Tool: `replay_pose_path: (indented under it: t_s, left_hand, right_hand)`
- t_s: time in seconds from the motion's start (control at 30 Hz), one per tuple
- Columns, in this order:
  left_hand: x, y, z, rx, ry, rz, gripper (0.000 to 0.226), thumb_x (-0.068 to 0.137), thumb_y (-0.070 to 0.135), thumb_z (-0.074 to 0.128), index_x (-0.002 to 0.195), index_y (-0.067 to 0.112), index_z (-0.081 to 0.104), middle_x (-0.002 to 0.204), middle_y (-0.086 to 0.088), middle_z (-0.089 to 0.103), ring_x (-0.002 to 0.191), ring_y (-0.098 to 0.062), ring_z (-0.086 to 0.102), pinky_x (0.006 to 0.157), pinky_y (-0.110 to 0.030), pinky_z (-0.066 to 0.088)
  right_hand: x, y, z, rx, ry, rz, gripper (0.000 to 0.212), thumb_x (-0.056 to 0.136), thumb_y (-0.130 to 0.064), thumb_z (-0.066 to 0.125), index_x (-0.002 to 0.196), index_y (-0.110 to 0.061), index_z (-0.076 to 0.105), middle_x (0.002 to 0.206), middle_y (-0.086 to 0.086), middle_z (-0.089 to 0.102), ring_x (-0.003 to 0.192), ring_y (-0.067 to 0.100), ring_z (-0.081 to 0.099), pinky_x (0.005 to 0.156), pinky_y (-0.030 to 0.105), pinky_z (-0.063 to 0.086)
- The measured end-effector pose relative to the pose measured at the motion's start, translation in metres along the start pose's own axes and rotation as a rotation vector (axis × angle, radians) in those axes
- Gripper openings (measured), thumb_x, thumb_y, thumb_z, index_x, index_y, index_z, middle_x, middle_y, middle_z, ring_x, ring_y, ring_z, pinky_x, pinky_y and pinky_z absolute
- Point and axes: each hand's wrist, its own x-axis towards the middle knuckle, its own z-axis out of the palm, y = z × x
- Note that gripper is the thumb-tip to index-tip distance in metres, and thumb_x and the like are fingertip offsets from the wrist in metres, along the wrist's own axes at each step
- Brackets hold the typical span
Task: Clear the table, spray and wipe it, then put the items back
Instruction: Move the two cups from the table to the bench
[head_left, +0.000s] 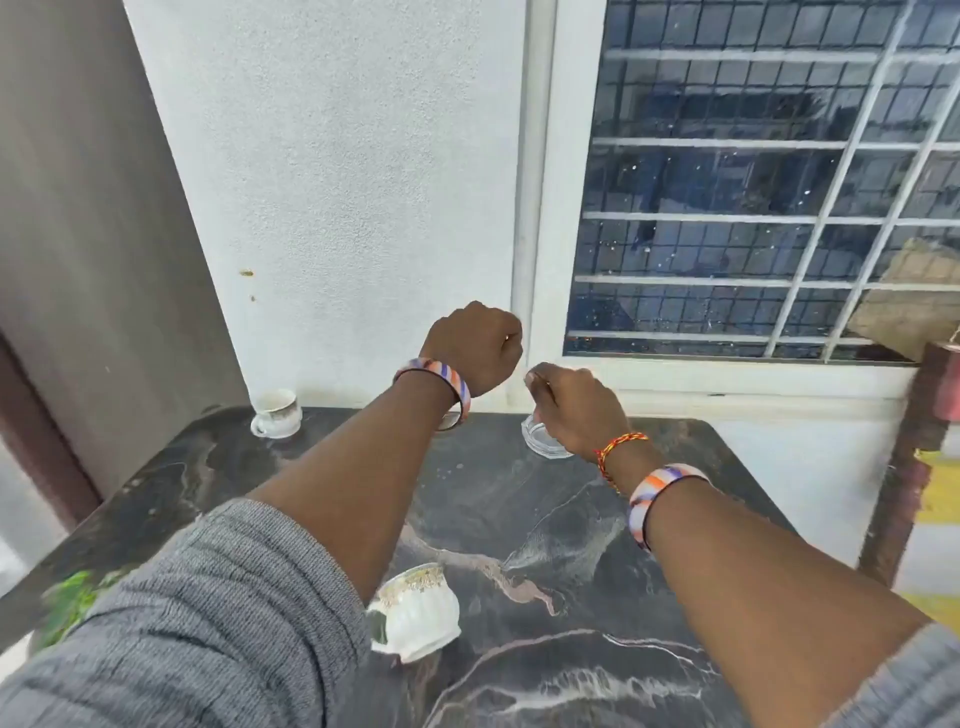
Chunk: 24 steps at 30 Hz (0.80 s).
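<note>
The head view showed your two arms reaching forward over the dark marble table (545, 525), and I go from left to right. At the far left edge of the table there was something green (70, 603), too blurred to tell what it was. Behind it, at the back left corner and close to the white wall (337, 182), a white cup (276, 413) with a dark patterned band stood upright, well apart from both hands.

Your left hand (475, 348) was raised above the back of the table. Its fingers were curled into a fist, and I could not see anything inside it. On this wrist you wore a striped bangle (441, 382), and the grey sleeve (208, 613) was pushed up to the elbow. Under this forearm, near the front of the table, a second white cup (415, 613) with gold ornament at the rim appeared tilted, its opening turned toward the far left (part of it was hidden by your arm).

Your right hand (576, 405) was lower, with fingers bent downward on the rim of a clear glass dish (543, 439), which sat on the table near the back edge. The fingers seemed to grip its rim, though the dish was partly covered by the hand. This wrist carried a red and yellow thread (618, 447) and another striped bangle.

Behind, at the right, was a window with a white grille (753, 208).
</note>
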Motion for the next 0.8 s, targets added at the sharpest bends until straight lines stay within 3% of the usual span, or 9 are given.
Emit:
replay_pose_path:
  t_s: [0.1,0.2,0.27,0.37,0.47,0.57,0.67,0.8]
  left_hand:
    - [-0.019,-0.019,0.017,-0.006,-0.099,-0.11,0.028,0.089,0.022,0.042,0.097,0.018,0.068,0.101,-0.009,0.068,0.095,-0.032,0.061,0.072,-0.032,0.044]
    - [-0.046,-0.04,0.036,-0.031,-0.217,-0.188,0.026,0.088,0.022,0.043,0.089,0.013,0.068,0.093,-0.01,0.067,0.09,-0.033,0.062,0.071,-0.033,0.048]
    - [-0.066,-0.053,0.042,-0.062,-0.246,-0.237,0.025,0.088,0.02,0.045,0.077,0.008,0.063,0.078,-0.009,0.061,0.085,-0.034,0.061,0.072,-0.034,0.05]
    - [-0.097,-0.073,0.046,-0.088,-0.265,-0.35,0.023,0.086,0.017,0.047,0.077,0.004,0.065,0.074,-0.009,0.058,0.08,-0.033,0.06,0.073,-0.037,0.051]
    - [-0.126,-0.087,0.047,-0.105,-0.28,-0.437,0.022,0.086,0.014,0.048,0.08,0.001,0.066,0.078,-0.013,0.064,0.083,-0.035,0.061,0.078,-0.038,0.052]
    - [-0.152,-0.105,0.048,-0.14,-0.261,-0.527,0.021,0.084,0.011,0.048,0.075,0.003,0.065,0.077,-0.012,0.065,0.084,-0.036,0.064,0.08,-0.04,0.053]
    - [-0.174,-0.12,0.044,-0.151,-0.245,-0.599,0.023,0.083,0.011,0.048,0.086,0.005,0.071,0.086,-0.016,0.071,0.085,-0.035,0.065,0.081,-0.04,0.054]
    - [-0.195,-0.135,0.039,-0.13,-0.225,-0.654,0.023,0.084,0.012,0.05,0.089,0.006,0.071,0.09,-0.016,0.072,0.089,-0.034,0.064,0.084,-0.039,0.053]
  right_hand:
    - [-0.005,-0.001,0.027,0.214,-0.084,0.079,0.024,0.095,-0.025,0.038,0.104,-0.017,0.059,0.091,0.012,0.072,0.086,0.035,0.066,0.079,0.039,0.053]
    - [-0.011,-0.008,0.055,0.427,-0.334,0.189,0.026,0.094,-0.022,0.044,0.115,-0.01,0.055,0.086,0.01,0.071,0.067,0.029,0.067,0.058,0.031,0.05]
    - [-0.019,-0.018,0.066,0.509,-0.559,0.254,0.04,0.094,-0.032,0.049,0.13,-0.014,0.043,0.086,0.009,0.067,0.057,0.019,0.06,0.049,0.025,0.043]
    - [-0.034,-0.03,0.085,0.47,-0.871,0.227,0.058,0.087,-0.052,0.054,0.134,-0.022,0.037,0.091,0.006,0.061,0.062,0.014,0.056,0.049,0.023,0.046]
    - [-0.046,-0.043,0.1,0.382,-1.067,0.133,0.053,0.081,-0.057,0.059,0.124,-0.026,0.051,0.104,0.005,0.061,0.077,0.017,0.06,0.06,0.03,0.055]
    - [-0.049,-0.054,0.107,0.354,-1.139,0.068,0.04,0.078,-0.049,0.068,0.109,-0.023,0.061,0.09,-0.003,0.061,0.083,0.018,0.06,0.07,0.037,0.058]
    - [-0.048,-0.061,0.112,0.356,-1.174,0.047,0.031,0.077,-0.038,0.073,0.098,-0.018,0.063,0.08,-0.003,0.061,0.078,0.017,0.06,0.068,0.034,0.057]
    - [-0.045,-0.07,0.118,0.418,-1.157,0.042,0.028,0.078,-0.029,0.074,0.101,-0.018,0.062,0.083,0.0,0.061,0.079,0.018,0.059,0.063,0.029,0.053]
